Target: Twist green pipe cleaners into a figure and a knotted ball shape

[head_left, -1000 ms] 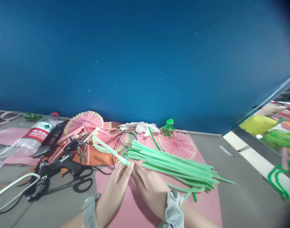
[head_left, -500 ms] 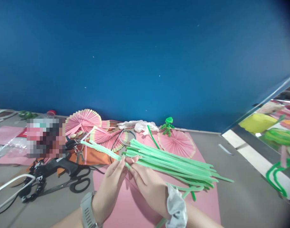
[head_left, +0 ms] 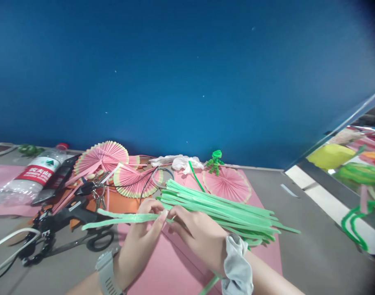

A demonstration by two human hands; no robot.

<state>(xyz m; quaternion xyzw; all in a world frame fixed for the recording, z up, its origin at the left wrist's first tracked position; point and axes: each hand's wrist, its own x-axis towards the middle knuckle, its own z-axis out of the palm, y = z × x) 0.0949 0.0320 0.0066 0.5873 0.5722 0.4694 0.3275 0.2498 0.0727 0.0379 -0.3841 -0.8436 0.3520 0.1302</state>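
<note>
Light green pipe cleaners [head_left: 121, 219] are pinched in my left hand [head_left: 139, 241], their free ends pointing left over the scissors. My right hand [head_left: 199, 231] meets it fingertip to fingertip and grips the same pipe cleaners near their right part, which my fingers partly hide. Just behind my right hand, a thick bundle of green pipe cleaners [head_left: 224, 211] lies on pink paper [head_left: 171, 266]. Another green length [head_left: 210, 284] shows below my right wrist.
Black scissors [head_left: 99, 239], a black glue gun [head_left: 79, 211], keys [head_left: 98, 192] and a plastic bottle [head_left: 36, 176] lie on the left. Pink paper fans [head_left: 227, 184] and a small green figure [head_left: 215, 162] stand near the blue wall [head_left: 187, 82]. White tissue [head_left: 185, 162] lies between them.
The held pipe cleaners have swung from slanting up-left to nearly level, their free ends lower. My left fingers have turned over them, and my right hand has shifted slightly right.
</note>
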